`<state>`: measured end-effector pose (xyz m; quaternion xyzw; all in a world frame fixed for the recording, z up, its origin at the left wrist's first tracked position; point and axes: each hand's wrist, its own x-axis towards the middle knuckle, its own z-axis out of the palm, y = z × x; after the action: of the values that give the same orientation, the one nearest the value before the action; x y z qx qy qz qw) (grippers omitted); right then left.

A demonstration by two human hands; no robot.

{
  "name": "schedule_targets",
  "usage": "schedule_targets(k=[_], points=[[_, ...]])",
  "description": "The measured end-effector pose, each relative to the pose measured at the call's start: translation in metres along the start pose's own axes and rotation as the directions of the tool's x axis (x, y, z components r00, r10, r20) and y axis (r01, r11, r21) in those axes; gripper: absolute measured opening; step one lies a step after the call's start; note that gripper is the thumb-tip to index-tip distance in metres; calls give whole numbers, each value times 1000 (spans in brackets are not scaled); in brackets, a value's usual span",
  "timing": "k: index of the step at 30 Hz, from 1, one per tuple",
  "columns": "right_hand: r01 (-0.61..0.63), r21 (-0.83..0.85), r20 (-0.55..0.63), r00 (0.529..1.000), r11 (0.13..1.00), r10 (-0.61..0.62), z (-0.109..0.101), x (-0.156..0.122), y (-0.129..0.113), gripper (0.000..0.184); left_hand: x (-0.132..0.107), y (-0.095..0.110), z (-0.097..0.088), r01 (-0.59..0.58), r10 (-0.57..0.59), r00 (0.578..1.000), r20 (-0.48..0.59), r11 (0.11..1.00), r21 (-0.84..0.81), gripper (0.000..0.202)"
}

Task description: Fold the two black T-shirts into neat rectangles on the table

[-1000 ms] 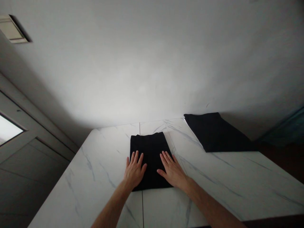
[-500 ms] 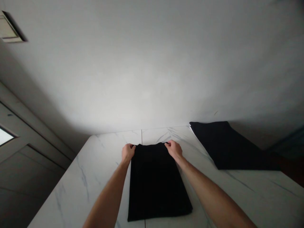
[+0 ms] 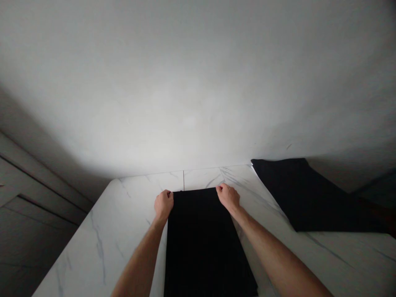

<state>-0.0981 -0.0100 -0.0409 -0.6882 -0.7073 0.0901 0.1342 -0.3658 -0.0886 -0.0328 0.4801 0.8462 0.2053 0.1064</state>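
A folded black cloth (image 3: 201,239) lies lengthwise on the white marble table (image 3: 123,231), running from the middle toward the near edge. My left hand (image 3: 163,204) is closed in a pinch on the cloth's far left corner. My right hand (image 3: 229,197) is closed the same way on the far right corner. Both forearms stretch along the cloth's two sides. The far edge of the cloth lies flat and straight between my hands.
A second folded black cloth (image 3: 303,194) rests at the back right of the table, against the plain white wall (image 3: 198,90). Grey panelling (image 3: 34,198) runs down the left side beyond the table's edge.
A second ago both hands lay flat on the cloth's near half. They moved to the far corners and pinched them, and the cloth now reaches farther toward me.
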Motion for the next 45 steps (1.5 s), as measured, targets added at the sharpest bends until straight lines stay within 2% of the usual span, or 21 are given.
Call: schedule_targets(k=[2, 4, 5, 7, 8, 10, 12, 13, 15, 17, 22, 26, 29, 31, 33, 35, 37, 39, 41, 43, 45], points=[[9, -7, 6, 1000, 1000, -9, -2, 1, 0, 32, -1, 1, -2, 16, -16, 1000, 6, 1000, 1, 29], [1, 8, -13, 1000, 1000, -1, -5, -1, 0, 29, -5, 5, -3, 1, 0, 998, -64, 1000, 14, 33], [11, 24, -48, 999, 1000, -10, -7, -4, -1, 30, -9, 8, -3, -45, 48, 992, -117, 998, 33, 35], [131, 65, -144, 982, 989, -121, -8, -15, -5, 35, -21, 16, 0, -240, 256, 953, -163, 965, 109, 41], [252, 77, -181, 955, 965, -235, -7, -22, -8, 38, -27, 20, 4, -367, 387, 913, -132, 917, 155, 42], [530, 75, -169, 842, 845, -513, -4, -37, -16, 45, -39, 29, 14, -574, 585, 811, 12, 791, 213, 44], [672, 72, -48, 740, 737, -671, 2, -48, -22, 55, -46, 33, 25, -650, 641, 757, 126, 721, 241, 49], [683, 67, 23, 727, 727, -686, 5, -52, -23, 61, -48, 34, 30, -652, 633, 757, 159, 717, 247, 52], [643, 43, 131, 755, 765, -642, 10, -53, -21, 71, -49, 32, 35, -639, 606, 769, 204, 729, 246, 55], [606, 12, 179, 782, 796, -598, 13, -50, -14, 76, -47, 26, 36, -631, 593, 776, 216, 736, 244, 55], [494, -36, 165, 860, 869, -483, 16, -41, 7, 81, -43, 12, 30, -575, 556, 817, 149, 777, 255, 55], [462, -33, 199, 872, 886, -447, 12, -34, 9, 79, -40, 11, 20, -539, 506, 842, 186, 807, 241, 55], [400, -37, 218, 898, 916, -383, 3, -40, 4, 75, -54, 12, 10, -442, 420, 897, 137, 856, 269, 56], [380, -45, 164, 915, 924, -369, -1, -56, -1, 75, -76, 9, 8, -449, 444, 892, 87, 844, 293, 58], [473, -31, 108, 877, 880, -468, -1, -82, -4, 76, -101, 6, 10, -531, 529, 843, 95, 794, 297, 59], [598, 6, 107, 797, 802, -595, 3, -107, -5, 74, -122, 3, 14, -587, 572, 808, 142, 759, 283, 58], [631, 33, 147, 764, 775, -629, 5, -123, -1, 72, -134, 1, 16, -580, 550, 815, 183, 768, 272, 57], [592, 25, 193, 788, 806, -585, 3, -124, 9, 72, -138, -2, 15, -532, 493, 847, 201, 800, 278, 56], [515, -7, 219, 837, 857, -502, -4, -115, 23, 70, -139, -8, 10, -491, 446, 870, 208, 823, 287, 58], [417, -39, 194, 895, 908, -402, -13, -105, 41, 67, -141, -16, 3, -455, 411, 889, 202, 839, 298, 58], [345, -14, 113, 933, 939, -341, -25, -104, 59, 61, -146, -22, -4, -414, 377, 910, 175, 856, 309, 58]])
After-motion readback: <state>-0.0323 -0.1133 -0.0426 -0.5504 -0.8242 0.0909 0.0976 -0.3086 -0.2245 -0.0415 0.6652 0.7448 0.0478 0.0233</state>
